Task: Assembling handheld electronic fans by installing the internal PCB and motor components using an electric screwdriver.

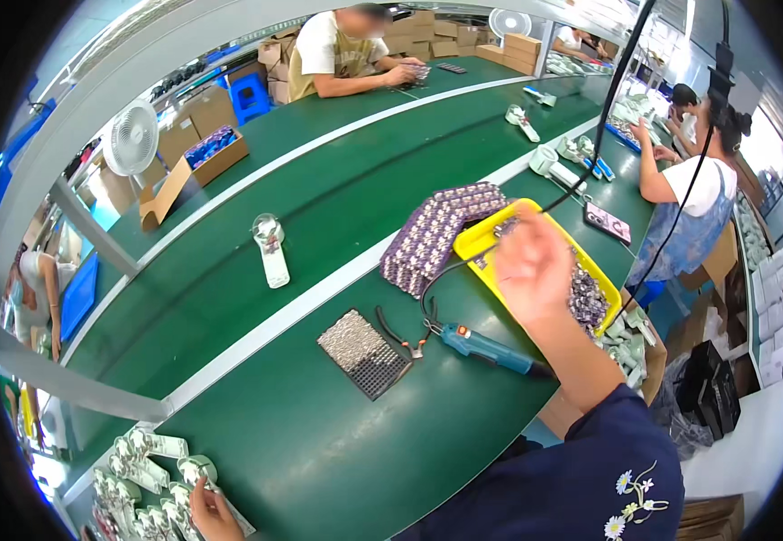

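At the lower left, my left hand (214,512) closes on a pale green plastic housing (197,469) with a round head and a handle. Several similar housings (137,469) lie crowded beside it. My right hand (535,269) is over a yellow tray (474,242), its fingers curled and slightly blurred. A small silvery part (505,225) shows at the hand's left edge. Small purple and silver parts (587,298) fill the tray's near end. Left of my right forearm lie a teal electric screwdriver (481,347), pliers with dark handles (400,338) and a black grid block of screws (361,350).
Stacked purple patterned trays (432,236) stand against the yellow tray. A single housing (270,251) lies on the green belt beyond the metal rail. Black cables hang at the right. Co-workers sit across the belt (342,54) and at the right (689,189). A phone (607,222) lies near the right edge.
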`<state>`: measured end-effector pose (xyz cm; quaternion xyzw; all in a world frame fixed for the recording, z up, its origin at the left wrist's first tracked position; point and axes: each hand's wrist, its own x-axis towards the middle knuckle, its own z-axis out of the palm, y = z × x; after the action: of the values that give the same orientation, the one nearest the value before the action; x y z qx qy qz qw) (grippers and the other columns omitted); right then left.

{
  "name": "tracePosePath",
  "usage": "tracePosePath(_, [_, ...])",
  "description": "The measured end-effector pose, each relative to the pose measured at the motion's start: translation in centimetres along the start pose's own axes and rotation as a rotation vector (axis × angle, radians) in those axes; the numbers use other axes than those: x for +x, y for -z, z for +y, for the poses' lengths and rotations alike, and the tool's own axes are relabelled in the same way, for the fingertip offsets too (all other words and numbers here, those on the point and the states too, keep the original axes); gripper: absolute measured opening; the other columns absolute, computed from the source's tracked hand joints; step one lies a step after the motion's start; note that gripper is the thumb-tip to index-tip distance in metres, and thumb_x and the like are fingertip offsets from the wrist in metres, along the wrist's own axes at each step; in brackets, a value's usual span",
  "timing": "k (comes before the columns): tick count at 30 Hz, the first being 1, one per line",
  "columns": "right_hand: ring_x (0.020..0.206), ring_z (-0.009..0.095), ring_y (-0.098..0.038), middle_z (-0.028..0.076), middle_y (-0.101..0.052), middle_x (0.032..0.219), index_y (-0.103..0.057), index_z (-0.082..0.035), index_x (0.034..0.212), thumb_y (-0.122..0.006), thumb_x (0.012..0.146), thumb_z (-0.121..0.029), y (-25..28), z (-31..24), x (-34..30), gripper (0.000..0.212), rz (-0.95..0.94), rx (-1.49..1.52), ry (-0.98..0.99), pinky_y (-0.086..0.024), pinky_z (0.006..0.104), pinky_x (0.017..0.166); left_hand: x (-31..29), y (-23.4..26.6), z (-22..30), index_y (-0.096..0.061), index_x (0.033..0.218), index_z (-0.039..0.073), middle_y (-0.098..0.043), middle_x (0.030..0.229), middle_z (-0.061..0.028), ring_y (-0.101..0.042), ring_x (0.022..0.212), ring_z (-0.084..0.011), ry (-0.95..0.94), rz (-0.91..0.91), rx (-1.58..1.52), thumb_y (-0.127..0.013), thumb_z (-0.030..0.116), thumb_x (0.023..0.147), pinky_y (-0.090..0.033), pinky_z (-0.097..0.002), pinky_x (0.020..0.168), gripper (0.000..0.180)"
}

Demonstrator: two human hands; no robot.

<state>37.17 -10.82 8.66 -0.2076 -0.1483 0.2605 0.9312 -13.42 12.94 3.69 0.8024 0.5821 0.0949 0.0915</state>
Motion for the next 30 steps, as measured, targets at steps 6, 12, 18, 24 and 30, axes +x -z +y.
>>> tracePosePath(6, [0.049,0.012,-0.038,-0.002,-0.045,0.056,-0.057,-0.007,0.087,-0.045,0.108,-0.023,2.2,-5.1,0.8,0.029,-0.145,-0.268,0.416,-0.034,0.028,0.051,3.6,-6.2,-5.2,-0.068,0.107,-0.007,-0.063,0.094,-0.0135,-0.061,0.086,-0.0251,-0.28,0.296,-0.394,-0.057,0.002,0.104,-0.049,-0.0335,0.077,0.015])
tracePosePath(12, [0.065,0.013,-0.05,0.003,-0.06,0.08,-0.061,-0.003,0.099,-0.057,0.1,-0.011,7.9,-11.0,9.4,0.009,0.153,-0.113,0.113,-0.043,0.0295,0.061,3.6,-6.7,4.0,-0.07,0.103,-0.005,-0.069,0.097,-0.0113,-0.065,0.093,-0.0207,-0.376,0.209,-0.61,-0.062,0.005,0.102,-0.051,-0.033,0.086,0.013])
tracePosePath(18, [0.055,0.006,-0.044,0.001,-0.056,0.072,-0.064,-0.004,0.117,-0.053,0.107,-0.009,7.4,-2.4,-0.3,0.015,0.111,-1.025,0.729,-0.033,0.0211,0.048,0.4,-8.0,10.9,-0.072,0.101,-0.002,-0.066,0.09,-0.0082,-0.06,0.083,-0.0147,-0.372,0.044,-0.721,-0.065,0.005,0.1,-0.048,-0.0289,0.075,0.01])
tracePosePath(24, [0.101,0.032,-0.068,0.009,-0.072,0.11,-0.07,-0.014,0.126,-0.069,0.091,-0.011,13.6,-3.7,1.3,0.035,-0.339,-2.293,0.395,-0.051,0.0444,0.092,-1.2,-7.6,13.4,-0.071,0.1,-0.001,-0.066,0.091,-0.0095,-0.06,0.08,-0.0209,-0.702,0.174,-0.498,-0.065,-0.003,0.095,-0.048,-0.0321,0.073,0.008])
tracePosePath(30, [0.117,0.029,-0.06,0.007,-0.067,0.123,-0.072,-0.019,0.116,-0.074,0.084,-0.017,12.3,-1.4,4.9,0.032,-0.578,-2.422,0.185,-0.041,0.0507,0.094,-2.5,-8.5,11.7,-0.071,0.098,-0.001,-0.065,0.092,-0.0081,-0.059,0.083,-0.0167,-0.401,0.019,-0.756,-0.066,-0.002,0.096,-0.048,-0.0297,0.073,0.005])
